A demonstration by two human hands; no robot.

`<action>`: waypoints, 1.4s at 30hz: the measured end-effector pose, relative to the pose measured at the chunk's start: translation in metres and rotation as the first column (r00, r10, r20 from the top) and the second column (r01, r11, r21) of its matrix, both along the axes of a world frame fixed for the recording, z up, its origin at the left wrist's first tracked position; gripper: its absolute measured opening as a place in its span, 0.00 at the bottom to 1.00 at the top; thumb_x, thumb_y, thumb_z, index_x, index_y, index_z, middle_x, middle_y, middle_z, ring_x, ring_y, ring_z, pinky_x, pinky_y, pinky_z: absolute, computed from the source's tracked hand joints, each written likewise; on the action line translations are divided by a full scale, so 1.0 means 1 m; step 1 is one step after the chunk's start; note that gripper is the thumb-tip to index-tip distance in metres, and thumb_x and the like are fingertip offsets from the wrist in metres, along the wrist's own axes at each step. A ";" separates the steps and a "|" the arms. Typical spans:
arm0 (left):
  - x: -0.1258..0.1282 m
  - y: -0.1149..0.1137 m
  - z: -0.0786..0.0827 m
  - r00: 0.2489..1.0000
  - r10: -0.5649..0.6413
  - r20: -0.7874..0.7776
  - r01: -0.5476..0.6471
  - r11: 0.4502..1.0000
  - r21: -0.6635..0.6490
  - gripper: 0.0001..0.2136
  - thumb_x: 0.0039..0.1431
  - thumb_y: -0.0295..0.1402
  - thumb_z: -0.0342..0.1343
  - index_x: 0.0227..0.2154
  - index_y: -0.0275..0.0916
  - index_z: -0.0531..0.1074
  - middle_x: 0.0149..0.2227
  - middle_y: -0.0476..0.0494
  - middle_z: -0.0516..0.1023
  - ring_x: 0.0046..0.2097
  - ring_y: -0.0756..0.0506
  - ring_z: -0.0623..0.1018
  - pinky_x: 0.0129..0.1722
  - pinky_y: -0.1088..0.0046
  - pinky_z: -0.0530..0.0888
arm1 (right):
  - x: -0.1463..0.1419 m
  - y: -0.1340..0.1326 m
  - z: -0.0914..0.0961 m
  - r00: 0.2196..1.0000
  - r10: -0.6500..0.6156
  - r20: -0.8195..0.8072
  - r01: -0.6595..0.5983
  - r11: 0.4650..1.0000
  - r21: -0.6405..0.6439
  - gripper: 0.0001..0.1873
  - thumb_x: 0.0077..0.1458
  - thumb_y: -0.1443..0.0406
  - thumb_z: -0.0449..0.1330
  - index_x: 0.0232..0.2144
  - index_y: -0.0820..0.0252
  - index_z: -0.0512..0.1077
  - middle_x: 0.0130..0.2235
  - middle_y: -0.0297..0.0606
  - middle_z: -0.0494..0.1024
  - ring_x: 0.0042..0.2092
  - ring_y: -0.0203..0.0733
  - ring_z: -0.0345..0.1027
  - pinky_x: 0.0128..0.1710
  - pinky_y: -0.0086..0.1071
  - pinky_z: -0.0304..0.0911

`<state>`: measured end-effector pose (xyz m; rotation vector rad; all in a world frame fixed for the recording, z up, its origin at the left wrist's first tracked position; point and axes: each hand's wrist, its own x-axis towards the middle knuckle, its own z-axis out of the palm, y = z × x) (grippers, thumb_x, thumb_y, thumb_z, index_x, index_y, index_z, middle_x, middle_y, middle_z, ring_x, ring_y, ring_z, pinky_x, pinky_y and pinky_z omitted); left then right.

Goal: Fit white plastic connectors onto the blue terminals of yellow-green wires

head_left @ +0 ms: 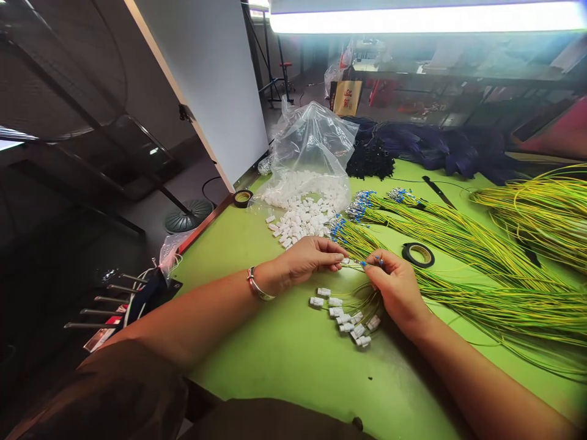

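Between thumb and fingers, my left hand (316,260) pinches a small white connector housing (345,261). Facing it, my right hand (397,287) is closed on thin yellow-green wires with blue-sleeved terminals (365,264) at their ends. The two hands are close together just above the table. Below them lies a cluster of wires with white housings (347,318) on their ends. A heap of loose white housings (305,220) spills from a clear plastic bag (316,146) behind my left hand. Bundled yellow-green wires (481,256) stretch away to the right.
A black tape roll (418,255) lies right of my hands, another tape roll (243,197) at the table's left edge. Behind are black parts (371,159), dark blue wires (435,146) and a black strap (438,190). Metal rods (92,311) jut out at left. A lamp (426,21) hangs above.
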<state>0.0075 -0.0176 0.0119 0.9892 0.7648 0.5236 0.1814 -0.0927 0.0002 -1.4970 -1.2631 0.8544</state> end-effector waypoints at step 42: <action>0.005 -0.015 -0.009 0.995 0.053 -0.083 -0.048 0.997 0.063 0.13 0.39 0.34 0.69 0.26 0.30 0.76 0.22 0.45 0.78 0.25 0.50 0.76 0.32 0.74 0.74 | -0.004 -0.004 -0.010 0.963 0.089 0.255 -0.115 0.989 0.090 0.03 0.40 0.68 0.56 0.18 0.59 0.67 0.18 0.29 0.65 0.22 0.32 0.54 0.22 0.27 0.52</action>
